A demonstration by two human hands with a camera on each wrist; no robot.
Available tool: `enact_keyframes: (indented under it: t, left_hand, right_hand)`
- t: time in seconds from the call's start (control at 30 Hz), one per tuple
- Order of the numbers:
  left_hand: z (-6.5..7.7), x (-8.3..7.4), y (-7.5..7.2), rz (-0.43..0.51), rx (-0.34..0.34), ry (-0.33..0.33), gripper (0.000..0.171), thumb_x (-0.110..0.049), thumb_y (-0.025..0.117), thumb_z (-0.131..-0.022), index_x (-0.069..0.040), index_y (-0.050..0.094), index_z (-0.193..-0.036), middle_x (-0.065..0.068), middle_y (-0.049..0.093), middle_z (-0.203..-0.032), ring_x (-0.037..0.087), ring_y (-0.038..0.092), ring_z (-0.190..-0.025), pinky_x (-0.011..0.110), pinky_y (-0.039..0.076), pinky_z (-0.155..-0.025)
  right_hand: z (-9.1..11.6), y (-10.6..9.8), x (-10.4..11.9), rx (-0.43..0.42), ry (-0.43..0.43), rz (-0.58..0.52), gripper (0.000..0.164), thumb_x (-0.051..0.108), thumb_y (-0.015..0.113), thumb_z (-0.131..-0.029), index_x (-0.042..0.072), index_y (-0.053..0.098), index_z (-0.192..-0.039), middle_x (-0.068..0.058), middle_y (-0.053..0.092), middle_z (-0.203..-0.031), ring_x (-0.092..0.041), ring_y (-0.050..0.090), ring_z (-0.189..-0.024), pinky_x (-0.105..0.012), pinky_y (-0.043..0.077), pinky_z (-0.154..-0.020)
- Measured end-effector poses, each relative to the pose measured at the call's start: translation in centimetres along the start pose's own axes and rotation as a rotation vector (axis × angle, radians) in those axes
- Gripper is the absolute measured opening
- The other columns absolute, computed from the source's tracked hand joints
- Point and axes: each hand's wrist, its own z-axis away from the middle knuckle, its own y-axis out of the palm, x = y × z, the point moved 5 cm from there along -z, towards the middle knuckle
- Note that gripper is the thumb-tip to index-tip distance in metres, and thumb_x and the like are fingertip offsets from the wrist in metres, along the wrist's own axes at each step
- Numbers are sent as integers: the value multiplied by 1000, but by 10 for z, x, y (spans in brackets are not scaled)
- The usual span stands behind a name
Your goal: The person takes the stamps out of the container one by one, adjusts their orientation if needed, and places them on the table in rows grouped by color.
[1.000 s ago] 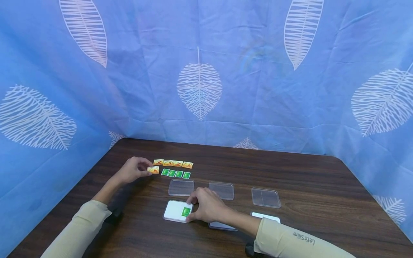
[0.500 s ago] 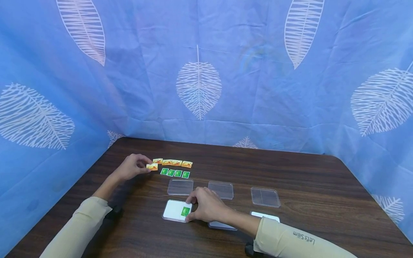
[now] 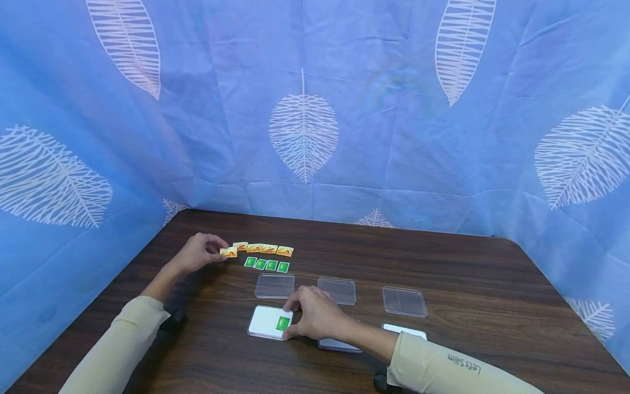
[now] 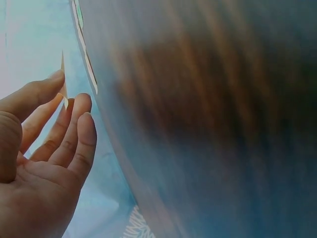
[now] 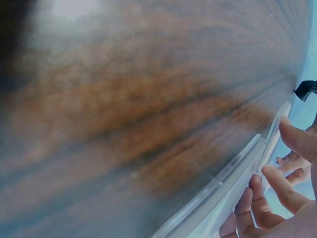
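Observation:
Between thumb and fingers, my left hand pinches a small orange-yellow stamp close to the row of matching orange-yellow stamps. In the left wrist view that stamp shows thin and edge-on at the fingertips. My right hand grips the right side of a shallow clear case with a white card in it. A green stamp lies on the card's right part, beside the thumb. The right wrist view shows the thumb and fingers along the edge of the case.
Several green stamps lie in a row in front of the orange-yellow ones. Three clear lids are spread across the table. Two more white-filled cases lie partly hidden behind the right arm. A blue leaf-patterned curtain surrounds the table.
My left hand has moved slightly left and away from me with the orange-yellow stamp, out from the rows. The right hand stays on the case.

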Motion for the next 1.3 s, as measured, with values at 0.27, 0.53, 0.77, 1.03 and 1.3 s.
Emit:
enact_keyframes:
  t: [0.27,0.53,0.77,1.03,1.3]
  left_hand:
    - [-5,-1,-1,-22,-4,-32,19,3,75,-91,6,72,-109,23,67,-108,27,60,-87,35,53,-71]
    - [-10,3,-3,-37,10,-50,18,3,75,-91,6,72,-108,21,68,-105,26,62,-85,37,56,-74]
    - [-13,3,-8,-42,17,-57,19,5,73,-92,9,71,-110,21,66,-101,27,61,-82,34,54,-68]
    - [-15,5,-9,-49,15,-66,19,5,74,-91,10,70,-109,22,66,-100,27,61,-81,35,55,-67]
    - [-19,8,-13,-39,16,-94,20,6,72,-91,10,70,-111,23,67,-103,27,61,-82,36,56,-69]
  right_hand:
    - [0,0,0,7,7,-3,39,26,98,-69,9,79,-99,2,67,-92,-11,57,-86,-29,45,-75]
    - [0,0,1,5,4,-1,40,28,98,-69,9,79,-100,2,67,-92,-11,57,-86,-29,45,-75]
    - [-1,1,-1,14,15,9,40,27,98,-70,9,80,-100,3,66,-91,-9,57,-85,-27,45,-75]
    - [-2,0,-1,3,8,21,40,28,98,-69,9,80,-100,3,67,-91,-10,56,-85,-27,45,-74]
    - [-3,1,-2,7,15,30,40,28,98,-70,10,80,-100,5,66,-90,-7,55,-84,-27,44,-74]
